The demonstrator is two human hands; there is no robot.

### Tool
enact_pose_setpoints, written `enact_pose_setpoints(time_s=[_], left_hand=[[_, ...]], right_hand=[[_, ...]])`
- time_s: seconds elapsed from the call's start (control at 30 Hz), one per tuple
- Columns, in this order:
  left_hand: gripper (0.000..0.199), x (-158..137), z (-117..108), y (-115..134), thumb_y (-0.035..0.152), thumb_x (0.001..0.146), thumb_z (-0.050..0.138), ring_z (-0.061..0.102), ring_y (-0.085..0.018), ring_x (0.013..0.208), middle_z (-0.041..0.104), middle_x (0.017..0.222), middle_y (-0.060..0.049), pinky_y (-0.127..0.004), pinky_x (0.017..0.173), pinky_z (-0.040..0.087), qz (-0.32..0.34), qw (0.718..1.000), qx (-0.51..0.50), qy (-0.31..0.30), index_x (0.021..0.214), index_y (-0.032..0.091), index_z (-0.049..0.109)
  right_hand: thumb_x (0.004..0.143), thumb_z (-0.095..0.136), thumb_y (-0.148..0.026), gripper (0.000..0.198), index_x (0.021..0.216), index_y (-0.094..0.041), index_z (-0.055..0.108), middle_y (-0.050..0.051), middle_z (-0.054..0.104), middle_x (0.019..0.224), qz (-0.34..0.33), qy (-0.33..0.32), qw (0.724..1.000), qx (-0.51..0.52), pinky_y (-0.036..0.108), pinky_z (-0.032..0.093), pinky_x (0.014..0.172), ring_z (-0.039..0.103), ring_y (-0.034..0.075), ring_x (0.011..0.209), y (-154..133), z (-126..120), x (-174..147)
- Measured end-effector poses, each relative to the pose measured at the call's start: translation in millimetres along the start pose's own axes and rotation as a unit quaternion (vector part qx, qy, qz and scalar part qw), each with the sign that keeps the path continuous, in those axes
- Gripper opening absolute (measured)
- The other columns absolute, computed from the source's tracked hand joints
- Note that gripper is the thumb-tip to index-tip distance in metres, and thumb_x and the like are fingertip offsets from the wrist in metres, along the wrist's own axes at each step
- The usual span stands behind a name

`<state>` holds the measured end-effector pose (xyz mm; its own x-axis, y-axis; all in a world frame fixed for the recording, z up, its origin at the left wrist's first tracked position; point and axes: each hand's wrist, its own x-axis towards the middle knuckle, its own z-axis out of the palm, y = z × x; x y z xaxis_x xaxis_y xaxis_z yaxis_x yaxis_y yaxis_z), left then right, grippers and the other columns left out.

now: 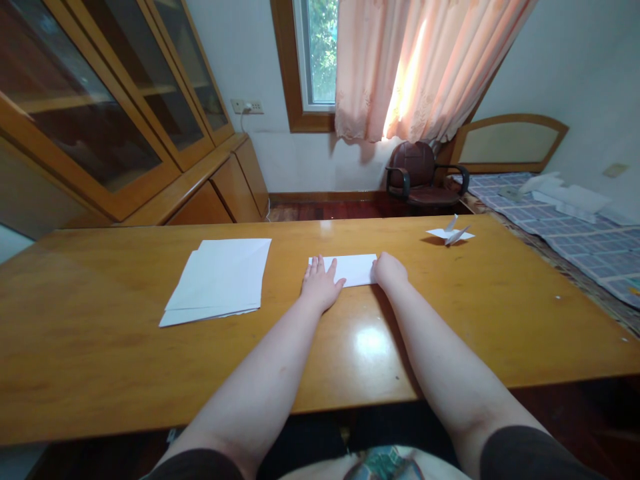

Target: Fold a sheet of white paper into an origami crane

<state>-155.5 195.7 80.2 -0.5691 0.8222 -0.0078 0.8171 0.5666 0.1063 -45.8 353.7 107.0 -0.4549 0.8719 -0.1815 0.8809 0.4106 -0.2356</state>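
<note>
A folded white sheet of paper [356,269] lies flat on the wooden table, its long side running left to right. Over its left end my left hand [321,285] rests open, palm down with the fingers spread. My right hand [390,271] is closed at the paper's right end, the fingers curled around that edge; the fingertips are mostly hidden under the hand. Off to the right stands a folded white paper crane [451,233].
A stack of white paper sheets [219,278] lies on the table [115,373] to the left. Beyond the far edge are a brown office chair [419,173] and a bed with a checked cover [555,220]. Glass-door cabinets [145,87] line the left wall.
</note>
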Motion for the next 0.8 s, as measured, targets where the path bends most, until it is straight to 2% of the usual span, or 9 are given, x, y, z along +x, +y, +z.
enact_pose_setpoints(time_s=[0.17, 0.4, 0.6, 0.8], left_hand=[[0.071, 1, -4, -3, 0.066, 0.083, 0.032, 0.013, -0.035, 0.14, 0.017, 0.155, -0.007, -0.046, 0.111, 0.016, -0.01, 1.0, -0.013, -0.007, 0.145, 0.033, 0.023], [0.071, -1, -11, -4, 0.069, 0.081, 0.033, 0.015, -0.035, 0.14, 0.018, 0.155, -0.003, -0.047, 0.11, 0.017, -0.019, 1.0, -0.017, -0.012, 0.144, 0.038, 0.026], [0.071, -2, -8, -3, 0.067, 0.083, 0.032, 0.016, -0.037, 0.139, 0.025, 0.152, -0.009, -0.051, 0.111, 0.013, -0.024, 1.0, -0.011, 0.007, 0.144, 0.031, 0.029], [0.061, -3, -5, 1, 0.053, 0.09, 0.03, 0.023, -0.03, 0.138, 0.03, 0.149, -0.013, -0.044, 0.111, 0.016, 0.002, 1.0, 0.011, 0.015, 0.143, 0.022, 0.031]], right_hand=[[0.089, 0.044, -0.031, 0.034, 0.107, -0.011, 0.063, 0.021, 0.064, 0.111, 0.015, -0.003, 1.0, 0.005, 0.034, 0.046, 0.084, 0.062, 0.026, 0.103, -1, -6, -2], [0.085, 0.047, -0.043, 0.04, 0.099, -0.013, 0.069, 0.017, 0.067, 0.106, 0.0, -0.026, 0.999, 0.018, 0.032, 0.046, 0.083, 0.062, 0.026, 0.101, 6, -12, 3], [0.084, 0.048, -0.038, 0.035, 0.101, -0.015, 0.069, 0.015, 0.067, 0.107, 0.001, -0.025, 1.0, 0.004, 0.032, 0.046, 0.083, 0.062, 0.026, 0.102, 6, -9, 5], [0.085, 0.047, -0.037, 0.035, 0.101, -0.013, 0.069, 0.017, 0.067, 0.107, -0.001, -0.026, 1.0, -0.007, 0.033, 0.046, 0.084, 0.062, 0.027, 0.102, 5, -8, 4]])
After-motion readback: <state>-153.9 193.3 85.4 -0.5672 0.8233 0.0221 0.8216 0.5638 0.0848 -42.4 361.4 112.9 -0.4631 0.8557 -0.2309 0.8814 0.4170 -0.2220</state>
